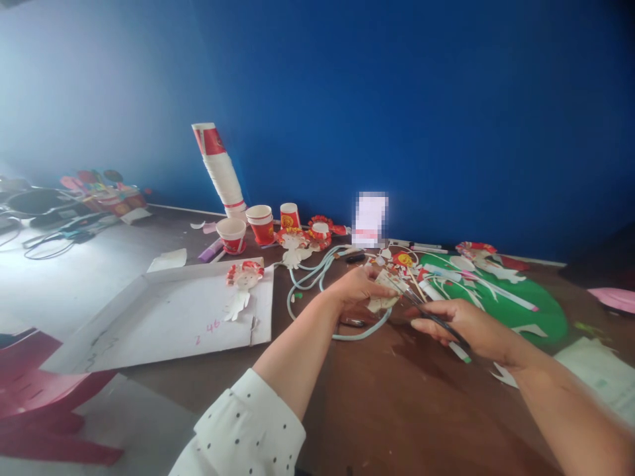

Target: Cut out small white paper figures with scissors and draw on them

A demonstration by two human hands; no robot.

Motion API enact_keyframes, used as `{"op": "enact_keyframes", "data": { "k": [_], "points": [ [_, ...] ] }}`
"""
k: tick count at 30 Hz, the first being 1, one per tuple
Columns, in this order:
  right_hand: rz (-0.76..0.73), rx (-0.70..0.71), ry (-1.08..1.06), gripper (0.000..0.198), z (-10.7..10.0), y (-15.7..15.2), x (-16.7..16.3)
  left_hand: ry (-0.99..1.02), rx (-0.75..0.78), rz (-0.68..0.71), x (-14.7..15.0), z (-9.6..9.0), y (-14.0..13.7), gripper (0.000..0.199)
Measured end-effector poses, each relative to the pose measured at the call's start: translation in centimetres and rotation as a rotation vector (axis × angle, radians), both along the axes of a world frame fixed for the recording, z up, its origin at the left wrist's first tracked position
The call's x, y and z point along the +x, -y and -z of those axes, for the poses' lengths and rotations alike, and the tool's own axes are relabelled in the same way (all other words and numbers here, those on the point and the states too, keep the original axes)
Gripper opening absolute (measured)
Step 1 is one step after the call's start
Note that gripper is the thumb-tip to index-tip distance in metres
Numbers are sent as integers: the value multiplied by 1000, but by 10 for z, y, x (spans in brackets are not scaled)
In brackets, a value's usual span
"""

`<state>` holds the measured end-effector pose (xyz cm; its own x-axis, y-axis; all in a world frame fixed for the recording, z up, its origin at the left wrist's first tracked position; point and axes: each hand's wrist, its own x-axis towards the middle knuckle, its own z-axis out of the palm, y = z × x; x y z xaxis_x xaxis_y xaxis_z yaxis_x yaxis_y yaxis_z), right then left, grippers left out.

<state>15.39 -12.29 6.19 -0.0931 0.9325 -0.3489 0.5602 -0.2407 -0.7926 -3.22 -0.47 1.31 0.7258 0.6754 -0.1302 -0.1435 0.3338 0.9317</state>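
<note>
My left hand (361,288) is closed on a pale piece of paper (381,302), pinching it above the brown table. My right hand (461,328) is wrapped round dark-handled scissors (431,316). The blades point left and meet the paper's right side; whether they are apart I cannot make out. A loop of light blue cable (364,336) lies under and left of the paper. Just right of the hands sits a green round mat (540,311) with white paper strips and markers on it. One marker with a green end (460,352) shows below my right hand.
Left of my arm is a white cardboard tray (173,324) with a red-edged paper cutout (243,281). Red paper cups (260,225) and a tall leaning cup stack (221,175) stand along the blue wall (397,99). A pink-red object (44,403) is at lower left, papers (595,377) at right.
</note>
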Motion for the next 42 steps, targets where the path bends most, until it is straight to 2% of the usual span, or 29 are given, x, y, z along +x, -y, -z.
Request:
{"op": "enact_keyframes", "data": {
  "k": [8,14,24,35,42],
  "points": [
    [32,-6,25,62,-4,1,-2,-13,-5,13,-3,-7,4,48],
    [2,15,-9,51,-3,1,0,12,14,34,-2,-5,2,52],
    [93,-57,-76,50,-12,2,-8,25,26,104,-9,-5,1,50],
    [44,-41,-88,59,-3,2,-5,88,0,117,-10,-14,6,53],
    [22,-21,-130,59,5,2,-1,86,-20,115,-10,-13,4,54]
  ]
}}
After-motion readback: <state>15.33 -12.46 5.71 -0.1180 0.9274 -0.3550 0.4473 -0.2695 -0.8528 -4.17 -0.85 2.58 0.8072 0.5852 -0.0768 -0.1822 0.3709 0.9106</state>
